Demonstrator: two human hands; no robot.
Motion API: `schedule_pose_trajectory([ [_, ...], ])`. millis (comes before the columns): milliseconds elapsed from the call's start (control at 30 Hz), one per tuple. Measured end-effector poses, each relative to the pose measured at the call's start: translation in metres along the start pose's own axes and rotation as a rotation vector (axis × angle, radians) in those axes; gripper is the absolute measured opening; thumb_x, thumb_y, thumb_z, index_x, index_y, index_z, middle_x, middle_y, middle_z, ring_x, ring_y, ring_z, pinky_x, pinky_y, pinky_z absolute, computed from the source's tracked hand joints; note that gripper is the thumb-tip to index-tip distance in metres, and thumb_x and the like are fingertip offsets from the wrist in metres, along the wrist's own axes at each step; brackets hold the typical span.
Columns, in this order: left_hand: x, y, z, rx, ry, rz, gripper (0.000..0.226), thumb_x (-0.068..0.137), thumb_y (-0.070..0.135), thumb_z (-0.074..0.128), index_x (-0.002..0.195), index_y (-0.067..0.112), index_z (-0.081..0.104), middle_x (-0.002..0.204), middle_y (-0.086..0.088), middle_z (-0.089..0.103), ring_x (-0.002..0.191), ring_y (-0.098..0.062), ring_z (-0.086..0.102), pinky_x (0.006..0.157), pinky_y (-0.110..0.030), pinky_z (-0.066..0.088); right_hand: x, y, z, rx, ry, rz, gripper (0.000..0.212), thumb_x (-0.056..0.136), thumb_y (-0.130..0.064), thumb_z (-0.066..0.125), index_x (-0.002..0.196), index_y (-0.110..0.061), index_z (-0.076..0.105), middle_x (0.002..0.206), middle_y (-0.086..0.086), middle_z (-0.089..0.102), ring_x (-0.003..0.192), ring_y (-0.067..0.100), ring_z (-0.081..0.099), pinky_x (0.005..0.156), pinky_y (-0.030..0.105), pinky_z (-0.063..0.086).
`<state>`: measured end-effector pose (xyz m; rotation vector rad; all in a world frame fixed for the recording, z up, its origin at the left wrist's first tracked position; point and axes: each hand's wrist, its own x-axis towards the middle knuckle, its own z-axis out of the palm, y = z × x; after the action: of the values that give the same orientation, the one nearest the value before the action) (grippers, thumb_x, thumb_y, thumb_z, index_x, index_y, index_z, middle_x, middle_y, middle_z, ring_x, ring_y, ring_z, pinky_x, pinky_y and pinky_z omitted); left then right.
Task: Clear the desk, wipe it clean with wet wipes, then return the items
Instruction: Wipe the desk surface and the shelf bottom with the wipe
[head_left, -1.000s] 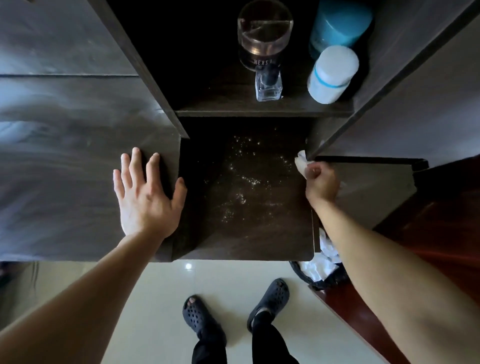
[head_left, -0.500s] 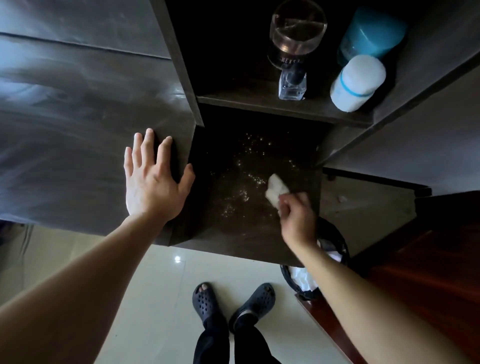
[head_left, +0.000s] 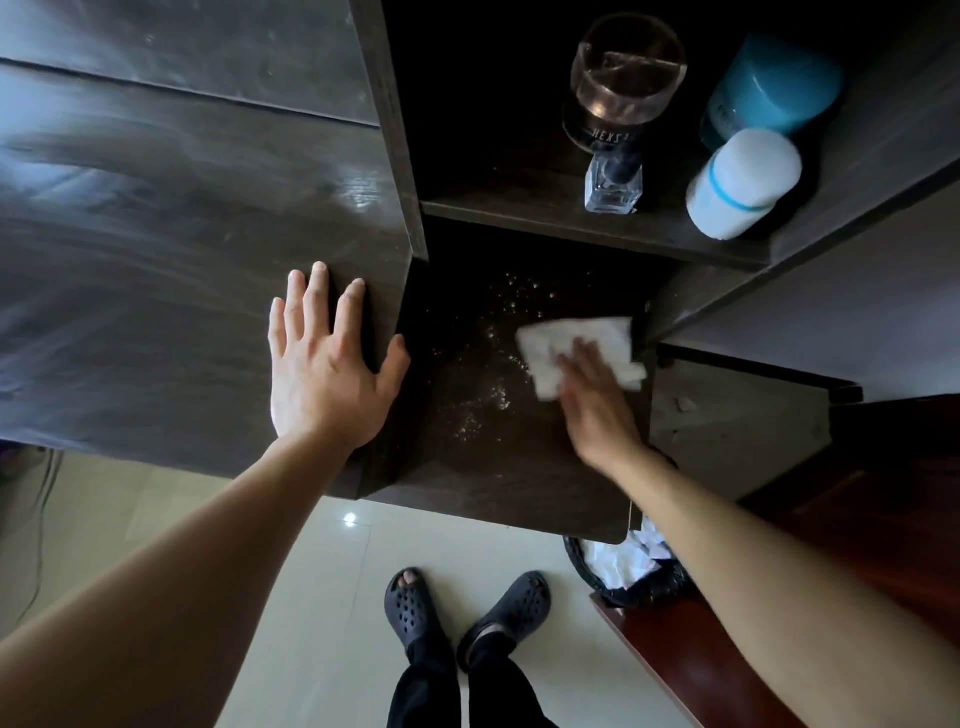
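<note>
Two hands share the job, and nearest us the waste bin (head_left: 634, 577), holding crumpled white tissue, sits on the floor under the desk's right front corner, handy for the used wipe. Our left hand (head_left: 327, 374) lies spread on the raised desk top (head_left: 182, 260), fingers straight and gripping nothing; we judge it a good brace that frees the other arm. Our right hand (head_left: 597, 410), blurred, presses the wet wipe (head_left: 576, 338) under flat fingers against the lower desk surface (head_left: 493, 467), near its right edge. Pale specks (head_left: 498, 364) lie scattered just left of the wipe and toward the back. To do this well, we think, we should sweep in overlapping strokes from back to front, gathering the specks into the wipe rather than pushing them off the edge, and fold it to a clean face once soiled. Farthest, on the shelf (head_left: 519, 208), a glass (head_left: 623, 88), a small clear bottle (head_left: 613, 187), a white container (head_left: 743, 182) and a blue container (head_left: 774, 88) stand well apart from the wipe; the dark corner below them probably needs care.
</note>
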<state>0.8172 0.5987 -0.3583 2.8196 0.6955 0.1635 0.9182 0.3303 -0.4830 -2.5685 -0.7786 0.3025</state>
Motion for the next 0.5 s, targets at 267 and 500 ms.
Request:
schedule_pose_trajectory([
  [267,0.000,0.000,-0.001,-0.006,-0.003,0.001,0.067,0.087,0.052,0.041,0.139,0.012,0.036,0.153,-0.019,0.021,0.144,-0.035,0.009,0.118,-0.047,0.009,0.020,0.018,-0.013,-0.025,-0.032,-0.087,0.041,0.099,-0.011,0.034,0.137,0.003,0.041,0.150,0.022,0.029,0.141,0.036,0.022,0.115,0.048,0.022],
  [500,0.001,0.000,-0.001,-0.008,-0.001,0.002,0.067,0.087,0.052,0.041,0.140,0.012,0.036,0.153,-0.019,0.021,0.144,-0.035,0.009,0.118,-0.047,0.009,-0.002,-0.016,0.009,0.009,0.086,0.037,0.034,0.087,0.009,0.055,0.119,0.003,0.061,0.134,0.020,0.053,0.128,0.035,0.046,0.111,0.038,0.032],
])
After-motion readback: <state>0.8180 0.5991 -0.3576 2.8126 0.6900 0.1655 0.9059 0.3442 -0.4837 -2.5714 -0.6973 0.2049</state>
